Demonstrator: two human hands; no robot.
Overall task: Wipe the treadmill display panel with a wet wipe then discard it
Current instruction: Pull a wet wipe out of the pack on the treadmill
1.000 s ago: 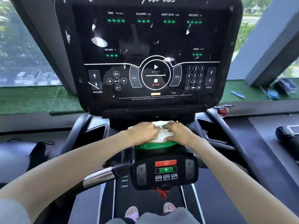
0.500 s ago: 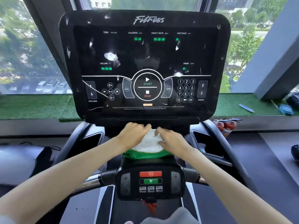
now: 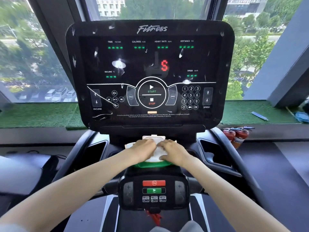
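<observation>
Here the wet wipe pack (image 3: 154, 156) lies just below the display panel (image 3: 150, 72), its lid flap (image 3: 153, 137) raised toward the panel. The left hand (image 3: 143, 149) and right hand (image 3: 173, 152) rest on it, fingers curled and meeting at its middle; whether they pinch a wipe, I cannot tell.

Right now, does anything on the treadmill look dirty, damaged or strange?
Yes. The display panel has white smears and specks over its dark glass, the largest left of centre near INCLINE, and a thin white line crosses its lower left corner. Both hands rest on the wet wipe pack below it; no wiping has started.
</observation>
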